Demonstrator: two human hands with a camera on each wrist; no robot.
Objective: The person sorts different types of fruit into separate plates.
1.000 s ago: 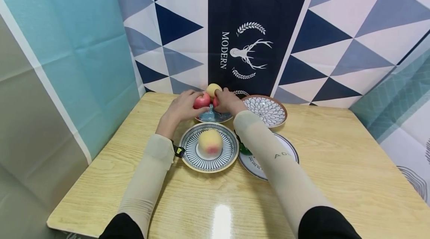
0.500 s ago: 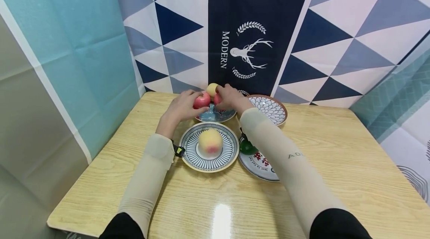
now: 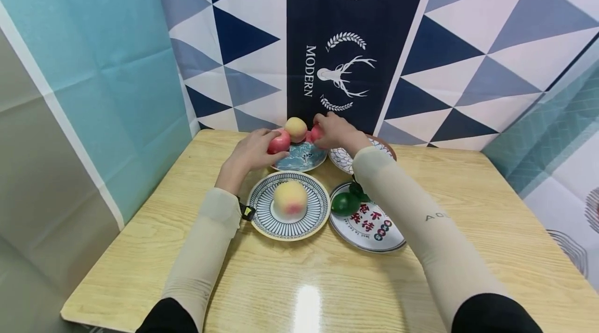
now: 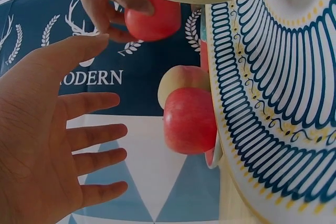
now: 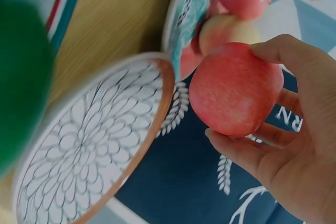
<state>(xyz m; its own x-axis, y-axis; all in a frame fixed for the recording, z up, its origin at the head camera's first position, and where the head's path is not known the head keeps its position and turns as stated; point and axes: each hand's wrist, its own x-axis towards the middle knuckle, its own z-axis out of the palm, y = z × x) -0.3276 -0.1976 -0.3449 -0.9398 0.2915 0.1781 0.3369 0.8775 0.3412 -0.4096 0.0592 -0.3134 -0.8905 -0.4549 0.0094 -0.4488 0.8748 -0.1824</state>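
My right hand point(image 3: 339, 134) grips a red apple point(image 5: 236, 90) between thumb and fingers, held up near the patterned backdrop. In the head view this apple is between the blue plate point(image 3: 304, 160) and the flower-patterned plate point(image 3: 340, 158). My left hand point(image 3: 252, 153) is beside another red apple point(image 3: 281, 143) at the blue plate's left. The left wrist view shows that hand's fingers point(image 4: 97, 132) straight and spread, with a gap to the apple. A yellow-pink peach point(image 3: 296, 130) sits behind on the blue plate, with more red fruit partly hidden near it.
In front, a blue-striped plate point(image 3: 262, 223) bears a large peach point(image 3: 291, 199). To its right, a white plate with red lettering point(image 3: 348, 229) holds dark green produce point(image 3: 345, 204), partly covered by the right sleeve. Patterned cloth point(image 3: 252, 36) hangs behind the wooden table point(image 3: 262, 281).
My right hand has lifted the red apple off the blue plate and carried it rightward, toward the flower-patterned plate. My left hand has stayed almost in place beside the other apple.
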